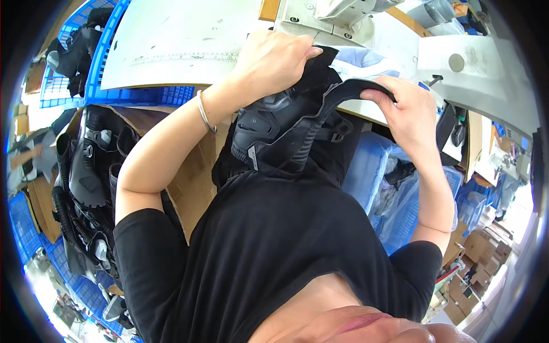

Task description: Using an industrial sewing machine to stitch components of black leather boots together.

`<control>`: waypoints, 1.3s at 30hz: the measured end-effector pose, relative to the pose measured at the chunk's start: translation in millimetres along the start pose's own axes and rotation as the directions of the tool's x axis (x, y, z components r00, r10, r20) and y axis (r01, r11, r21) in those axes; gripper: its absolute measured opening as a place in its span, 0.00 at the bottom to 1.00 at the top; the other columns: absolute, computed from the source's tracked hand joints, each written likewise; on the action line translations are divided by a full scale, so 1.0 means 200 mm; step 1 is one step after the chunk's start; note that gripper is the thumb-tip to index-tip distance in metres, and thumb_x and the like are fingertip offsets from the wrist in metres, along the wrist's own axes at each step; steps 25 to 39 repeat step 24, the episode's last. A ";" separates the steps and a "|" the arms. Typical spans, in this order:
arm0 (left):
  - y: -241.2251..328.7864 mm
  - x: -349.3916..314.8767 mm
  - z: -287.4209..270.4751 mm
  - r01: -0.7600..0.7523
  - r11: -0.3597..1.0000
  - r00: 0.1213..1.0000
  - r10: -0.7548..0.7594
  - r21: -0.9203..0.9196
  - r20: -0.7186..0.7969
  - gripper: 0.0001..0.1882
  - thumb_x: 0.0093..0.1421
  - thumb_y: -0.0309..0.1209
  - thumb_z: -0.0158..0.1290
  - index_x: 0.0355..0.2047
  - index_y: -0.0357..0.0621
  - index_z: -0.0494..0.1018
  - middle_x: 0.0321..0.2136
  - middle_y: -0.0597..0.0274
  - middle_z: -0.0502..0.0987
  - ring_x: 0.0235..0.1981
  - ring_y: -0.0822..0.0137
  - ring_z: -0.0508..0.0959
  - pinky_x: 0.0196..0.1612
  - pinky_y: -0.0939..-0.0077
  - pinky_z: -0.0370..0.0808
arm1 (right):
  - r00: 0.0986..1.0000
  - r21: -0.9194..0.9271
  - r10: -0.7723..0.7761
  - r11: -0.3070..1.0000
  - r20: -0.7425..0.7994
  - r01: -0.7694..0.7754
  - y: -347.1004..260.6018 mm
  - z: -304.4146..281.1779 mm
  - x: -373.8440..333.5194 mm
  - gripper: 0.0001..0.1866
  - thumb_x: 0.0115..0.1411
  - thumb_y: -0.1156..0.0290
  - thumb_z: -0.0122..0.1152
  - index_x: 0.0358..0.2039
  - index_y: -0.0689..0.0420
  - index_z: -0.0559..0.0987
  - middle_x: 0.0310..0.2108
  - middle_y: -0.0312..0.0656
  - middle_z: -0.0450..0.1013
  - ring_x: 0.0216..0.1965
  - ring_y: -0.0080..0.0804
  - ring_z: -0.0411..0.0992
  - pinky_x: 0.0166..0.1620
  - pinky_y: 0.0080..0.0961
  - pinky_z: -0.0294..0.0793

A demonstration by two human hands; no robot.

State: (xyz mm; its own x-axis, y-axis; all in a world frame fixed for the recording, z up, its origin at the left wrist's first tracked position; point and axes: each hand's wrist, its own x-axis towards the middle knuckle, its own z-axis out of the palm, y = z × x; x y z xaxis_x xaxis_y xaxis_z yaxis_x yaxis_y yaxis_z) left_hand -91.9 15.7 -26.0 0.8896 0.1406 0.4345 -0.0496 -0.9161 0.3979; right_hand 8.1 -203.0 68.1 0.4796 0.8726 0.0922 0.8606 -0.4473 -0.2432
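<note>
A black boot with ribbed panels, hard plates and a buckle lies against my lap, its upper end at the table's near edge. My left hand is closed around one side of its top edge, by the sewing machine's base. Opposite it, my right hand pinches the other side of the shaft between thumb and fingers, bending that flap outward. The boot's opening spreads between both hands. Just beyond it a pale grey-white cloth lies on the table. My left fingertips are partly hidden.
A white sewing machine stands on the pale worktable ahead. Black boots are heaped at my left, beside a blue crate. A plastic-lined blue bin stands at my right, below the table.
</note>
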 end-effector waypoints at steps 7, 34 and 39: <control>0.00 0.05 0.05 0.127 0.963 0.992 -0.121 -0.238 0.043 0.18 0.66 0.40 0.49 0.27 0.37 0.72 0.18 0.45 0.71 0.22 0.45 0.73 0.28 0.58 0.68 | 0.995 -0.005 0.092 0.996 -0.024 -0.093 0.22 0.21 0.27 0.19 0.55 0.46 0.62 0.30 0.49 0.84 0.20 0.39 0.76 0.25 0.36 0.76 0.32 0.32 0.73; -0.10 0.06 0.15 0.382 0.863 0.913 -0.300 -0.330 0.275 0.20 0.64 0.44 0.48 0.31 0.38 0.78 0.30 0.45 0.79 0.35 0.47 0.79 0.43 0.56 0.74 | 0.892 0.626 0.217 0.647 0.396 -0.436 0.19 0.21 0.29 0.17 0.57 0.63 0.68 0.45 0.57 0.82 0.36 0.35 0.80 0.37 0.19 0.75 0.44 0.18 0.73; -0.10 0.06 0.15 0.382 0.863 0.913 -0.300 -0.330 0.275 0.20 0.64 0.44 0.48 0.31 0.38 0.78 0.30 0.45 0.79 0.35 0.47 0.79 0.43 0.56 0.74 | 0.892 0.626 0.217 0.647 0.396 -0.436 0.19 0.21 0.29 0.17 0.57 0.63 0.68 0.45 0.57 0.82 0.36 0.35 0.80 0.37 0.19 0.75 0.44 0.18 0.73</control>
